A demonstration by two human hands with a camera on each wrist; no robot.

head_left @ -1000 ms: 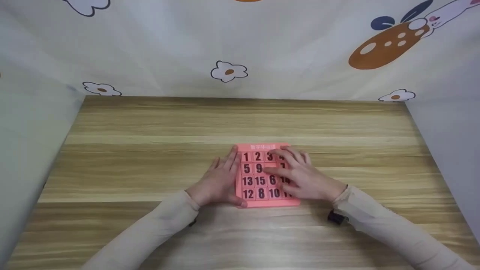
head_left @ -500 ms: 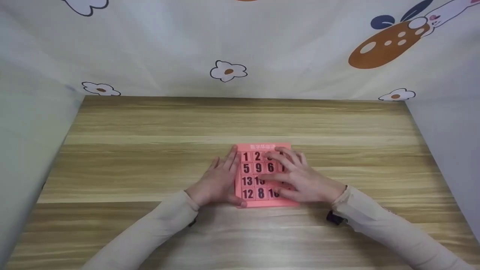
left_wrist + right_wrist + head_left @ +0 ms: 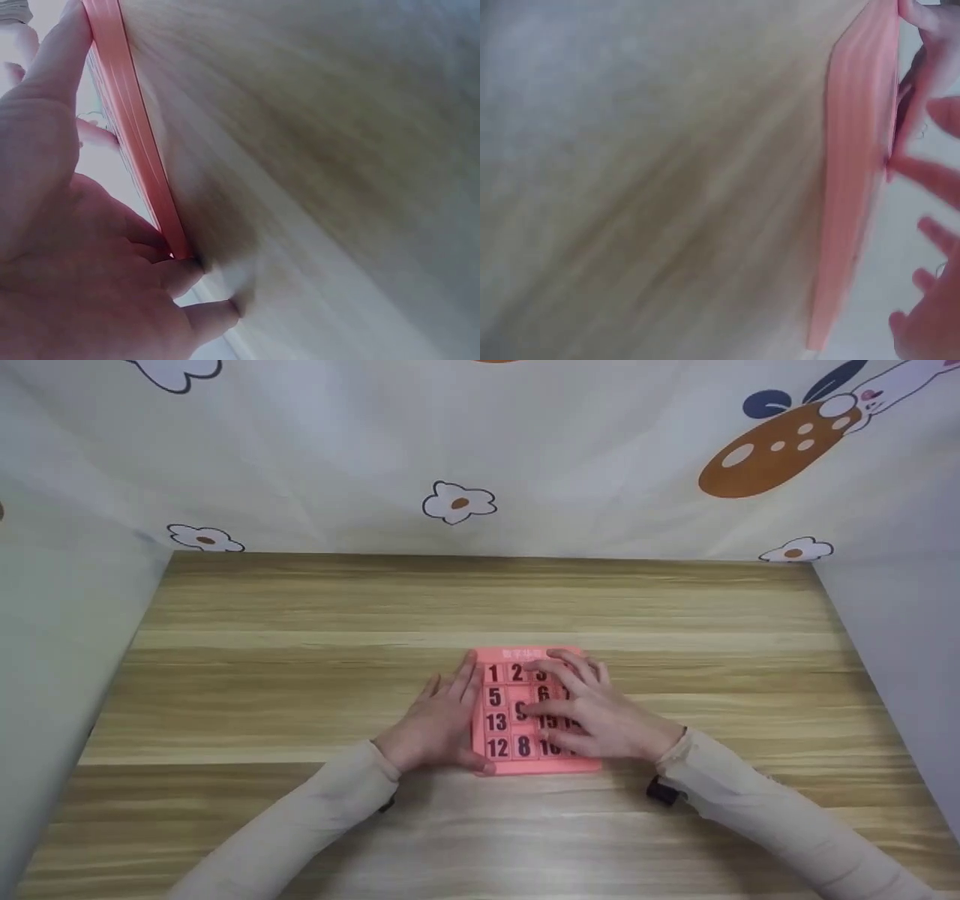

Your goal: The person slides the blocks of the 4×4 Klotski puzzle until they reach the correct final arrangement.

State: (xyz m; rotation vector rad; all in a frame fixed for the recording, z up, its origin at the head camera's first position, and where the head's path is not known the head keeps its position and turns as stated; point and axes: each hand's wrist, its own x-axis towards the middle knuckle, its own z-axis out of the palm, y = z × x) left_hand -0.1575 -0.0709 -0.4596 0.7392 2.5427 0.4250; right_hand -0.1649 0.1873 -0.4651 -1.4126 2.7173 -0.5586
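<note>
A pink number slide puzzle (image 3: 536, 767) lies flat on the table, its tiles bearing black numbers. My left hand (image 3: 435, 727) rests along its left side, fingers straight, thumb on the near left corner. In the left wrist view, fingertips reach past one corner of the pink frame (image 3: 135, 127). Over the tiles my right hand (image 3: 600, 709) is spread, one fingertip at the 9 tile (image 3: 520, 711). That tile sits midway between the second and third rows. The right hand covers much of the right-hand column. Fingers of the right hand (image 3: 937, 180) also show beside the pink frame (image 3: 851, 165) in the right wrist view.
The wood-grain table (image 3: 337, 600) surrounds the puzzle. A pale curtain (image 3: 337, 457) with flower prints hangs along the back edge, and pale panels (image 3: 75, 585) stand at both sides.
The 6 tile has moved up into the second row, then the 15 tile right into the third column. Now the 9 tile has slid partway down. The left hand stays put.
</note>
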